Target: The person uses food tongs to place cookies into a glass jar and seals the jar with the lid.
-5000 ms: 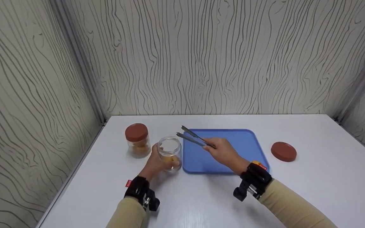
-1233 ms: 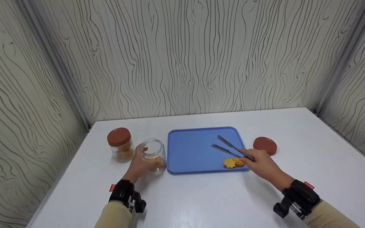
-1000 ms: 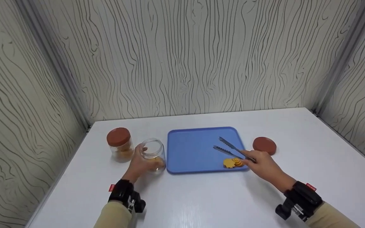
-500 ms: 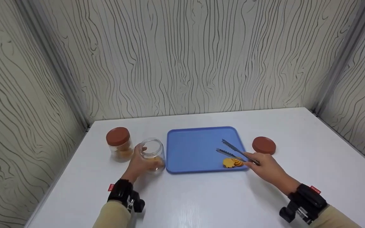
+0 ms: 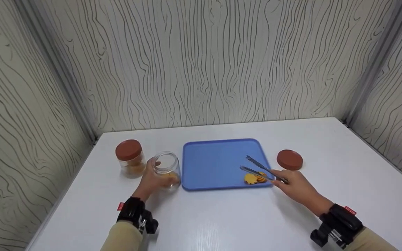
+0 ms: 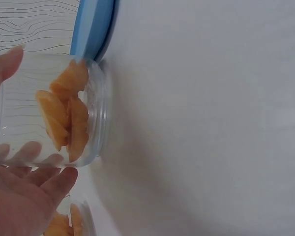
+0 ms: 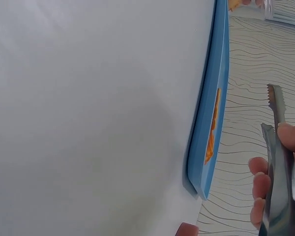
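My left hand (image 5: 152, 181) grips an upright, lidless clear jar (image 5: 166, 167) at the left edge of the blue tray (image 5: 215, 164). Several orange-yellow pieces (image 6: 71, 113), like cookies, lie in its bottom in the left wrist view. Metal tongs (image 5: 262, 167) with serrated tips are in my right hand (image 5: 298, 186), thumb on one arm and fingers on the other. Their tips stand apart with nothing between them, above the tray. Yellow, scallop-edged cookies (image 5: 250, 179) lie in the tray's front right corner, partly behind the tongs; the right wrist view shows them low on the tray.
A second jar (image 5: 131, 167) with a red-brown lid and similar pieces inside stands left of my left hand. A loose red-brown lid (image 5: 289, 159) lies right of the tray. Patterned panels (image 5: 201, 62) rise behind and beside the white table (image 5: 204, 216).
My right hand has carried the tongs from near the jar's mouth to the tray's right side, then drifted slightly right and nearer me. My left hand still holds the jar. The head view has shifted.
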A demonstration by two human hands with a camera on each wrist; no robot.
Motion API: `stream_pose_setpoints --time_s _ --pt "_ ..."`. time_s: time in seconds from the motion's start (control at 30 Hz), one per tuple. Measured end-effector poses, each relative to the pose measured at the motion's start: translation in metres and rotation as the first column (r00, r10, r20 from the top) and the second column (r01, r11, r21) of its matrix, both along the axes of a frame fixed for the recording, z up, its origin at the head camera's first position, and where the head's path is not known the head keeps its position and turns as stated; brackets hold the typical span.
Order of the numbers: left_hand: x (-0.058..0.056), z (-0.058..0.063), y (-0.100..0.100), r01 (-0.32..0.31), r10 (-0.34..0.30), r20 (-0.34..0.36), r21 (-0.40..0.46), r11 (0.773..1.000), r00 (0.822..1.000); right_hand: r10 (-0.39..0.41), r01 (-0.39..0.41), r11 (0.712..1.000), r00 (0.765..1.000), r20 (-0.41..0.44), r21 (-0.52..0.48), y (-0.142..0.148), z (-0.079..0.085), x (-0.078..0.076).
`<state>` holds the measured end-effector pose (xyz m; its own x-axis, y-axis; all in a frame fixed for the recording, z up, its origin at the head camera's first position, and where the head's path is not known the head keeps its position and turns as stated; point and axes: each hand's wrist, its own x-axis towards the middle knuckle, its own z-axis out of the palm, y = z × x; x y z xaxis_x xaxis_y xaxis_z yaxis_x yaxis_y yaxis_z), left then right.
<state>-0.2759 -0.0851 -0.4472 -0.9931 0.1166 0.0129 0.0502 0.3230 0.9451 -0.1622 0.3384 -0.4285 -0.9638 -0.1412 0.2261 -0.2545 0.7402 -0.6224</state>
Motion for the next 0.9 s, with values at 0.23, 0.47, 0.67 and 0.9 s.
stream_pose_setpoints --time_s 0.23,0.47,0.67,0.9 --pt "0.000 0.001 0.000 -0.003 0.003 0.002 0.003 1.000 1.000 -0.010 0.009 0.998 1.000 0.004 0.054 0.001 -0.003 0.001" --pt "-0.001 0.000 0.000 -0.010 0.010 -0.022 0.004 1.000 1.000 0.000 -0.001 0.997 1.000 0.018 0.080 0.002 -0.007 0.002" --pt "-0.001 0.001 0.001 -0.015 0.015 -0.009 0.014 1.000 1.000 -0.009 0.003 0.996 0.998 0.062 0.091 0.002 -0.008 0.003" --pt "-0.001 0.000 0.001 -0.015 0.015 -0.007 0.014 1.000 1.000 0.034 -0.039 0.993 0.998 0.046 0.110 0.004 -0.012 0.001"
